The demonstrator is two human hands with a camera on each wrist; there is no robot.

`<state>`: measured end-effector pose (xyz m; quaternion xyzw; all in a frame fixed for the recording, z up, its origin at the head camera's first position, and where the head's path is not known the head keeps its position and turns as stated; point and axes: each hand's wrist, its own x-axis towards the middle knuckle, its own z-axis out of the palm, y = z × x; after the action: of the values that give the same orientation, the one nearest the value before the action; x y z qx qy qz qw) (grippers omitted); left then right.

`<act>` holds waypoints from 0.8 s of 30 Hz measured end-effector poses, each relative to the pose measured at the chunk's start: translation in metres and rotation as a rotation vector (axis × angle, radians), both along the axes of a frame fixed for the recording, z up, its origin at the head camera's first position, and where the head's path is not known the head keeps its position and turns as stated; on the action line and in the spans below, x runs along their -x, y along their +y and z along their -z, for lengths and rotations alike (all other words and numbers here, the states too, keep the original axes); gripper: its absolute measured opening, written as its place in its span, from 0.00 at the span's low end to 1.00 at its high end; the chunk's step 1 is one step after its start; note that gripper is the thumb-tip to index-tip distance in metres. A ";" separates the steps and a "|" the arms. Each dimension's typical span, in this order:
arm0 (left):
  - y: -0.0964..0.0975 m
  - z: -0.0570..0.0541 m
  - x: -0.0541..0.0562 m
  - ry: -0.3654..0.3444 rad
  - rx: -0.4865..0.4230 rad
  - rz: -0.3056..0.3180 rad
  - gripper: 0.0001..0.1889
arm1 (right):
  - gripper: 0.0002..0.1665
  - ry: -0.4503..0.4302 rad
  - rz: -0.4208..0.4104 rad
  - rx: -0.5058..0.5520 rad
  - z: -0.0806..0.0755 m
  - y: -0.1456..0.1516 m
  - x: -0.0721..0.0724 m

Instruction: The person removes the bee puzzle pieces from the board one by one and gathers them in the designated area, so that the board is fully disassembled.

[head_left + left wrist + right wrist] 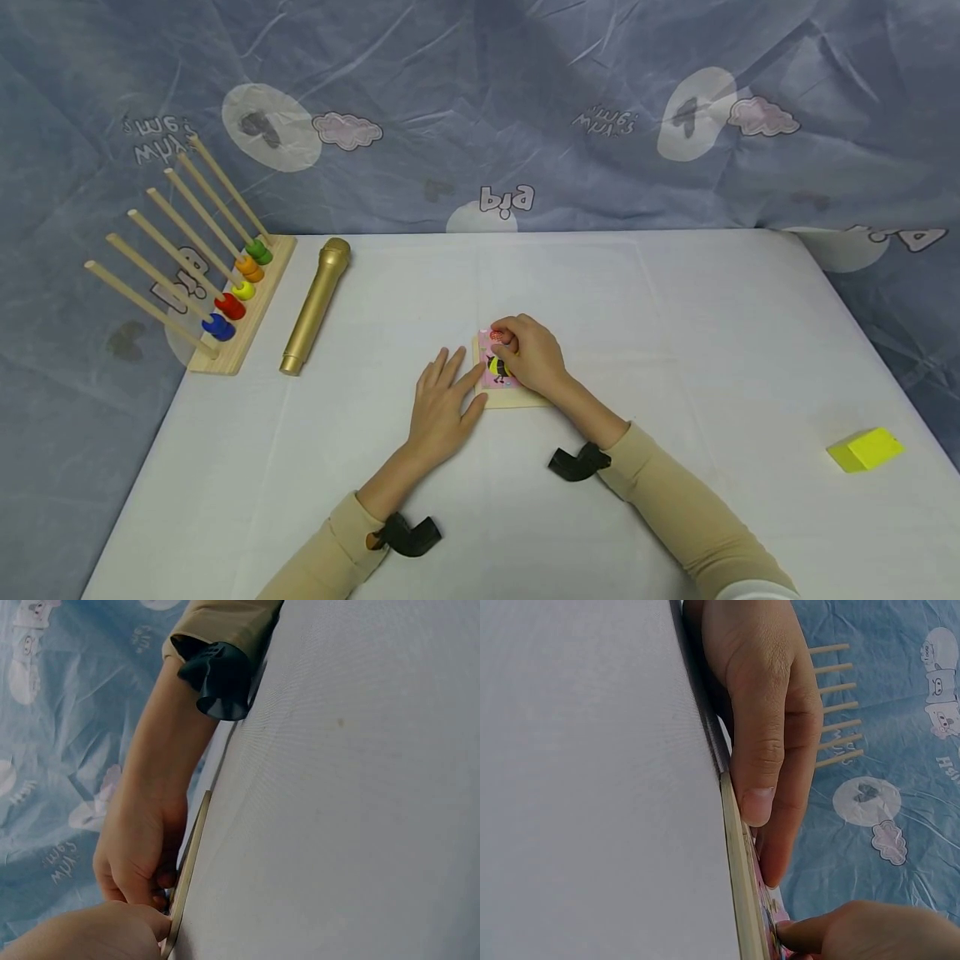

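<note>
A small wooden puzzle board (517,401) with a pink bee picture (498,379) lies flat on the white table. My left hand (441,412), fingers spread and fairly straight, rests at the board's left edge, its index finger and thumb touching it. From the right, my right hand (534,354) reaches over the board with curled fingers, pinching a puzzle piece (497,335) at the picture's upper part; the hand covers most of that piece and the board's right side. The right wrist view shows the board edge-on (739,877), with both hands close together over it.
At the back left stands a wooden rack (243,333) with upright pegs and coloured beads. A gold microphone (317,308) lies beside it. A yellow block (866,450) sits at the far right. Behind the table hangs a blue-grey printed cloth (420,75).
</note>
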<state>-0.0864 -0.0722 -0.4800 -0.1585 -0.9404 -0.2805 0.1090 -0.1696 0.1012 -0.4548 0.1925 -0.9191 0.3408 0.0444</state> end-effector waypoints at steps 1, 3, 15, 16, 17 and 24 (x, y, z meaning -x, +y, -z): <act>0.000 0.000 0.000 -0.001 0.000 0.000 0.22 | 0.16 0.001 -0.001 0.003 0.000 0.000 0.000; 0.000 0.000 0.000 0.002 0.001 0.001 0.23 | 0.16 0.001 -0.002 0.012 0.000 0.000 0.000; 0.000 0.001 0.001 0.016 0.002 -0.001 0.23 | 0.15 0.058 -0.024 0.077 0.000 0.001 -0.002; 0.000 0.001 0.001 0.016 0.001 0.000 0.23 | 0.15 0.062 -0.028 0.083 0.000 0.001 -0.002; 0.000 0.001 0.001 0.016 -0.002 0.000 0.23 | 0.15 0.064 -0.030 0.089 0.000 0.001 -0.003; 0.000 0.001 0.001 0.006 -0.001 0.001 0.22 | 0.13 0.107 -0.064 0.134 0.001 0.000 -0.002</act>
<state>-0.0874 -0.0726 -0.4805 -0.1596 -0.9398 -0.2808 0.1118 -0.1672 0.1008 -0.4556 0.2364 -0.8840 0.3919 0.0954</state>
